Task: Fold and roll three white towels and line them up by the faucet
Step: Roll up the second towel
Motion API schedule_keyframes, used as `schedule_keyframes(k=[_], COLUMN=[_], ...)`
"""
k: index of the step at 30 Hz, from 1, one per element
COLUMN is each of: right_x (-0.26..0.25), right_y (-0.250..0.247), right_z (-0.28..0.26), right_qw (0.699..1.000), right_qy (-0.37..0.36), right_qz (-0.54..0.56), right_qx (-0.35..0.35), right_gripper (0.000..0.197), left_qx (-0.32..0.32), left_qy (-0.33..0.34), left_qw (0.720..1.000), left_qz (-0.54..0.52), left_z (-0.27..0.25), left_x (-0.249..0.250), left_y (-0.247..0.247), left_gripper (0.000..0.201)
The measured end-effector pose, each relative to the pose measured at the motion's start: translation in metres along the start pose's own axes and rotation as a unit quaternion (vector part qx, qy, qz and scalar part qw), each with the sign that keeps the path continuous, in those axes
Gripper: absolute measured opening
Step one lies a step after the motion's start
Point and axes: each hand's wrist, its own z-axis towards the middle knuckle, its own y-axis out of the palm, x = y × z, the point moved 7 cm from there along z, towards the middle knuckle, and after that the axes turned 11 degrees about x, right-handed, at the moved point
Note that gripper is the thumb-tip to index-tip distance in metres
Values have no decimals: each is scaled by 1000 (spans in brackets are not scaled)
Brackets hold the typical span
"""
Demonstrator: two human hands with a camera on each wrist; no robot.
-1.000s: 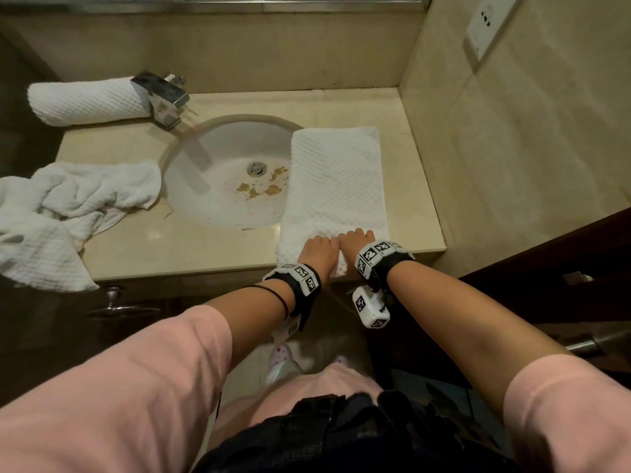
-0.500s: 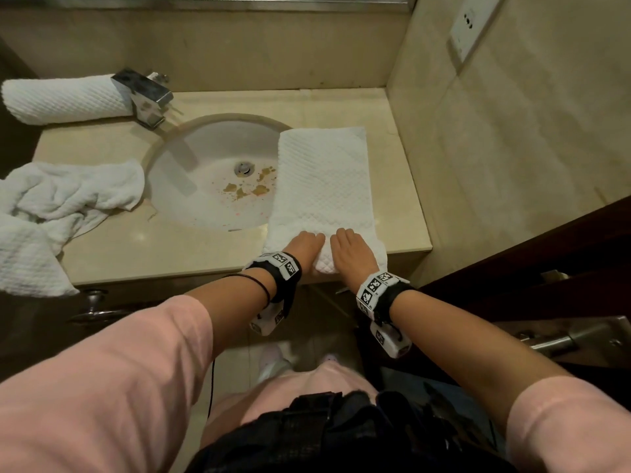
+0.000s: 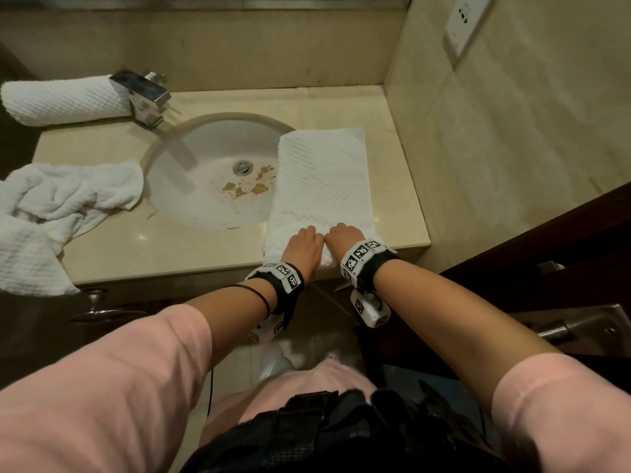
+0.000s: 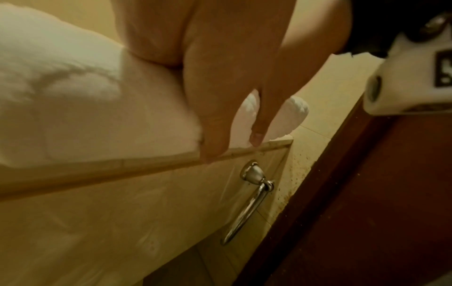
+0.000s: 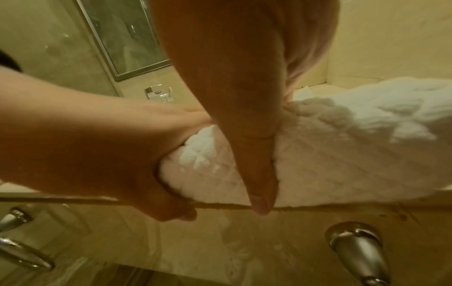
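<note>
Both hands, left hand (image 3: 304, 245) and right hand (image 3: 345, 237), curl around the folded towel's (image 3: 322, 179) near end; uneven pressure would probably skew the roll.

The crumpled towel (image 3: 51, 213) runs off the left edge; the rolled towel (image 3: 65, 100) hides partly behind the faucet (image 3: 143, 93).

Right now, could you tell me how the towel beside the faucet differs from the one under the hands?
The rolled towel is a finished cylinder lying left of the faucet; the folded towel is a flat strip right of the basin, only its near end curled. No hand touches the rolled towel, while the left hand and right hand grip the folded one. Both are white and waffle-textured.
</note>
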Motion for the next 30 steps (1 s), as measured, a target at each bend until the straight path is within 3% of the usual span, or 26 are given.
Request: schedule_keyframes(k=[3,8,11,14,20,24,27,30], right_x=[-2,-3,-4,1,5,-3,-4,-2], right_y=[0,6,17,23,13,15,9,7], right_z=[-1,-10,-16,-19,-38,-44,-42,-33], right_qw=[999,995,997,998,988,981,984,989], right_qy=[18,33,24,46,59,48,41,22], right_qz=[6,46,36,34,-8,-7,-7,16], right_qx=[-46,-81,-71,-18,144,188,171,145], right_gripper=[12,22,31,37,39,40,26,27], left_qx=[8,-24,-46,-55,-76,-92,-97,-94], left_qy=[-15,-11,8,18,28,32,31,22], left_qw=[1000,999,998,997,994,992,991,992], left_qz=[-3,-29,-34,-48,-68,-81,-88,-86], left_z=[-2,-3,-3,1,12,17,16,14], left_x=[0,4,5,4,-4,-7,-8,-7], left_y=[3,17,23,23,13,8,5,1], left_gripper=[44,36,42,53,55,52,51,56])
